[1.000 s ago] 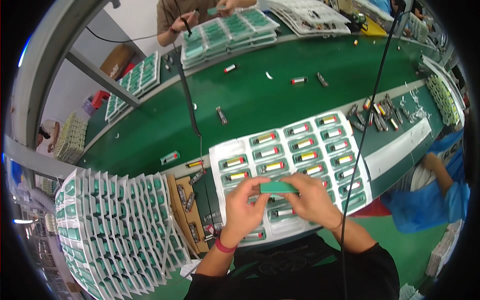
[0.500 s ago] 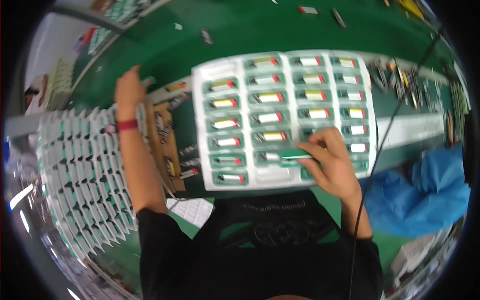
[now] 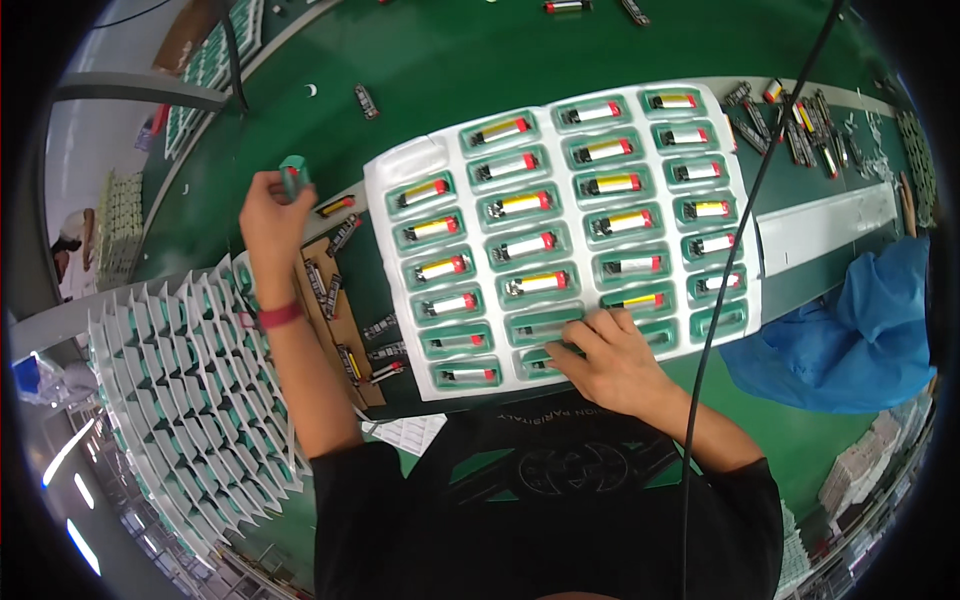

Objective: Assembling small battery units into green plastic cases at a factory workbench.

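A white tray [image 3: 420, 155] holds rows of green plastic shells, most with a small battery cell [image 3: 520, 203] in them, silver or yellow with a red end. My right hand [image 3: 620, 370] is over the tray's near edge. Its bent fingers are closed at a green shell [image 3: 538, 362] in the nearest row, partly hiding it. One shell [image 3: 545, 325] just beyond it shows no cell. Left of the tray, my left hand [image 3: 272, 225] is raised, pinching another small green shell [image 3: 293, 172] between thumb and fingers.
Stacked white trays [image 3: 190, 400] stand at the left. Beside the tray, a cardboard box [image 3: 335, 300] holds loose cells. More loose cells [image 3: 800, 130] lie at the far right, above a blue cloth [image 3: 840, 330]. A black cable [image 3: 745, 230] crosses in front of the tray.
My right hand has moved left and nearer, bringing its green shell down into a pocket of the nearest row. The shell in my left hand now shows more plainly. The view has shifted slightly.
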### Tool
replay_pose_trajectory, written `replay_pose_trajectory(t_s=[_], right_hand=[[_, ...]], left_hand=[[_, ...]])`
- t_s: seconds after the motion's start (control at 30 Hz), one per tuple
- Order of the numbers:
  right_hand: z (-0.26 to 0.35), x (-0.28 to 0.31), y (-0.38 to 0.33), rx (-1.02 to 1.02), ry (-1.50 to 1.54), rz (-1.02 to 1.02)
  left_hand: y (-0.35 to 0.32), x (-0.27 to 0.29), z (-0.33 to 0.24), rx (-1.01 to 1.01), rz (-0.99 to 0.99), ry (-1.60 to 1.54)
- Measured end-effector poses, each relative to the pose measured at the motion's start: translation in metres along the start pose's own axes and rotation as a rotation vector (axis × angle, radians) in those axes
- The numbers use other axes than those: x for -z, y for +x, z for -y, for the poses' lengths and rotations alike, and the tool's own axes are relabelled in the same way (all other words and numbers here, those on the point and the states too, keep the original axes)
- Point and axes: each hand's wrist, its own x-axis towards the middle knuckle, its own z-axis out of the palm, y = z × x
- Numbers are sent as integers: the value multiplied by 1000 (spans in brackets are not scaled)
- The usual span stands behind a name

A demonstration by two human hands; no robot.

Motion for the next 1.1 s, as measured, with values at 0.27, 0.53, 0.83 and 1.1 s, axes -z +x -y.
replay_pose_trajectory(t_s=[0.27, 0.53, 0.83, 1.1], right_hand=[[-1, -2, -1, 74, -67, -60], [5, -4, -1, 73, -120, -46], [-12, 27, 11, -128, -36, -276], [-2, 43, 7, -354, 565, -258]], left_hand=[[-75, 13, -107, 129, 151, -837], [-94, 14, -61, 76, 129, -405], [-83, 47, -40, 36, 178, -133], [-149, 24, -121, -413, 467, -516]])
